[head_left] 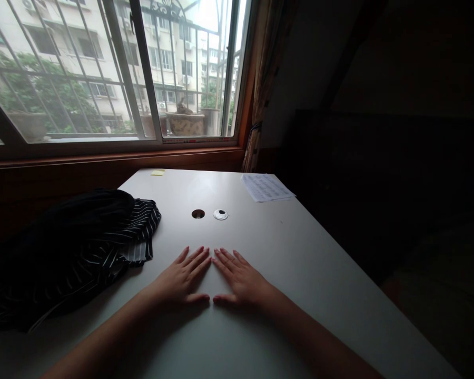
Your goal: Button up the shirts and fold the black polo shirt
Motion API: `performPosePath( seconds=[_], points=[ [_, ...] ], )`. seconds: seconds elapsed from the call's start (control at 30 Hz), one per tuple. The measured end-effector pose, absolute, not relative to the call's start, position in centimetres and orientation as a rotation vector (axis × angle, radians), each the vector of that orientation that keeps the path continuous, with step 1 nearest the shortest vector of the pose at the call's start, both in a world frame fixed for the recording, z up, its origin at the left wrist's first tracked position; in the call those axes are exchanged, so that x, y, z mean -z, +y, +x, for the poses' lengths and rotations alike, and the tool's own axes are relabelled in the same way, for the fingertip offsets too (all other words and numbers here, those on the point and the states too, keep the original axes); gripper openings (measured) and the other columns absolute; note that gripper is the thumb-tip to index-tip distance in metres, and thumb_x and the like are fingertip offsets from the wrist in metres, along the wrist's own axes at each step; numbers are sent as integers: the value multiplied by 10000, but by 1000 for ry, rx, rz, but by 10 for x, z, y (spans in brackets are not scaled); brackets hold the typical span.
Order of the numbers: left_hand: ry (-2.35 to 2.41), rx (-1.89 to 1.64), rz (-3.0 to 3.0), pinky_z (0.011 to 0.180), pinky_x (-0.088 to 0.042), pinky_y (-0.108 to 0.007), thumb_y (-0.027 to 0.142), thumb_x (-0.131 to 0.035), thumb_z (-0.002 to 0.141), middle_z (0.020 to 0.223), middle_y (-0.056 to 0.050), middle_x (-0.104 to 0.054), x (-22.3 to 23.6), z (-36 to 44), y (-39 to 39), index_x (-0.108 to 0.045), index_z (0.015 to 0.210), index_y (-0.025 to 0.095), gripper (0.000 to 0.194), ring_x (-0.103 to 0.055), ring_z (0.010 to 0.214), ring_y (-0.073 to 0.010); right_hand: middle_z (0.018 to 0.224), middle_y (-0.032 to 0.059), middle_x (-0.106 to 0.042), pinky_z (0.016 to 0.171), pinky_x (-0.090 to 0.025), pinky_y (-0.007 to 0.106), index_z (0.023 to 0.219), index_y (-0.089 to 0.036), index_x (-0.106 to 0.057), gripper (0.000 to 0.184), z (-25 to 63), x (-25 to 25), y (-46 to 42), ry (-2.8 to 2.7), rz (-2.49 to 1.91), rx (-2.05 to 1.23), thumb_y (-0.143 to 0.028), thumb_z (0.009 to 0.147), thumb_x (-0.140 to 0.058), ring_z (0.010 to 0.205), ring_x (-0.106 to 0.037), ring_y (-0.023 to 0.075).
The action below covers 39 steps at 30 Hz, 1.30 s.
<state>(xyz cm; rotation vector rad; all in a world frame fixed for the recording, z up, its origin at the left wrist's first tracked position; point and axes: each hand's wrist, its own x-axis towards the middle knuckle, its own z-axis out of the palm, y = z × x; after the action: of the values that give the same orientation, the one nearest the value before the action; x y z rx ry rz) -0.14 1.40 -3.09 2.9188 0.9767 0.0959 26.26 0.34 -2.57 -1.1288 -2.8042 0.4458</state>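
Observation:
Both of my hands lie flat, palms down, on a white table (229, 347). My left hand (180, 278) has its fingers stretched forward, with the thumb out toward the middle. Mirroring it, my right hand (243, 280) rests with fingers extended and its thumb pointing inward. The fingertips and thumbs of the two hands come close together, and nothing is held in either. Just beyond the fingers are a round hole (198, 214) in the tabletop and, to its right, a white round cap (220, 215) with a dark opening.
Dark clothing with white stripes (98, 247) is heaped on the table's left side. Printed sheets (266, 187) lie at the far right corner, and a yellow sticky note (158, 172) at the far left edge. A barred window (154, 73) and a curtain (256, 131) stand behind.

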Motion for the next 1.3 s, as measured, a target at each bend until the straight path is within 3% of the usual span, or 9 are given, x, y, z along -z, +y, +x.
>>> performPosePath(
  seconds=[0.97,1.3],
  points=[
    [965,-111,2919,1210,-5,-527,725,-305,916,1630,-118,-32,39,-4,16,-7,1574,205,890,-42,1511,-306,1634,98,-78,1227,-26,484,1574,-172,-114,974,258,24,0,-2817,-1157,-371,-784,859,-367,1514,-62,278],
    [947,-123,2915,1206,-42,-546,725,-323,911,1626,-124,-70,38,-3,17,0,1572,222,892,-88,1503,-331,1638,83,-57,1228,-29,492,1577,-218,-74,947,262,30,3,-2809,-1126,-386,-750,870,-411,1513,-66,278]
  ],
)
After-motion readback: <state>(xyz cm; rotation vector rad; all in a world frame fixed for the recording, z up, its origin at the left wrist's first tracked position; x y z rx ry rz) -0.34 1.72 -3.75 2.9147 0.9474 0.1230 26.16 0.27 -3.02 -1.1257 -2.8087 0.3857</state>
